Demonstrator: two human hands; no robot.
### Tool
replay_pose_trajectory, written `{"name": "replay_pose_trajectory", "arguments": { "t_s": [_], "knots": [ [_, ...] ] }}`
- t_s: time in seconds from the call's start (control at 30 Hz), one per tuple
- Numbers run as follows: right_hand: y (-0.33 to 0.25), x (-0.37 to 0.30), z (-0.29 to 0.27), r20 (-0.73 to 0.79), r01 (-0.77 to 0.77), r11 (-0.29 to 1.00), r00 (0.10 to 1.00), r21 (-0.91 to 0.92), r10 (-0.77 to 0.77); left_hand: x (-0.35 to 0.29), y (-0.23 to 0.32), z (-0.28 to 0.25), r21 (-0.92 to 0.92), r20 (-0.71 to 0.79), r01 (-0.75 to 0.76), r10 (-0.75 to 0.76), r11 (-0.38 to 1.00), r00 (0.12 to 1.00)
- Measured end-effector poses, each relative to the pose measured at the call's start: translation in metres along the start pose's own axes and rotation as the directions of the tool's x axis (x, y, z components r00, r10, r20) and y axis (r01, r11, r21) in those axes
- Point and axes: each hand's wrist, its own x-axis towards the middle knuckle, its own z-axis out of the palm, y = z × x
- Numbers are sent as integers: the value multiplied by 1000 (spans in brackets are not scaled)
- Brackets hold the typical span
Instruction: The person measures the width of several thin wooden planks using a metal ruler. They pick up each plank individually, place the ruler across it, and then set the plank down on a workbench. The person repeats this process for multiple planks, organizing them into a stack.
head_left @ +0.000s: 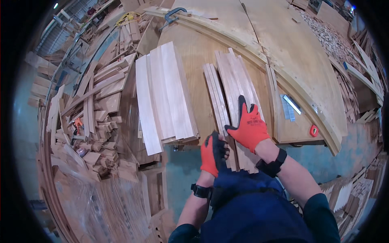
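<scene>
My right hand (pixel 250 126), in a red glove with dark fingers, lies spread on a stack of pale wooden boards (pixel 235 77), its thumb reaching toward their left edge. Beside that stack, on its left, runs a narrower row of wooden strips (pixel 215 91), parted from it by a dark gap. At the near end of these strips is my left hand (pixel 211 154), gloved the same way, with its fingers curled closed. What it holds, if anything, is hidden. A wider stack of pale boards (pixel 164 93) rests farther left on the wooden worktable (pixel 198 46).
A long curved wooden rail (pixel 300 91) crosses the table, with a blue clamp (pixel 174 16) at its far end. Metal fastener strips (pixel 288 107) and a red tape measure (pixel 313 130) sit at the right. Offcuts (pixel 103 152) are heaped on the left.
</scene>
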Motion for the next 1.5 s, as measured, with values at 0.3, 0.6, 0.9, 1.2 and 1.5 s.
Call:
{"name": "replay_pose_trajectory", "arguments": {
  "t_s": [0.3,0.6,0.9,1.2,1.5],
  "knots": [
    [-5,-21,-10,-136,61,995,989,74,-51,8,-4,3,117,-31,42,-38,992,999],
    [-32,-2,-3,91,11,992,996,-123,0,19,1,-20,466,110,-89,42,880,993],
    [106,11,-5,-71,-68,992,995,109,76,3,-6,25,708,207,-327,259,626,943],
    [112,-2,15,328,-304,747,937,591,122,1,3,48,707,151,-300,277,640,949],
    [117,-1,45,179,-179,971,972,157,150,-9,15,111,961,153,-254,556,110,817]
  ]
}}
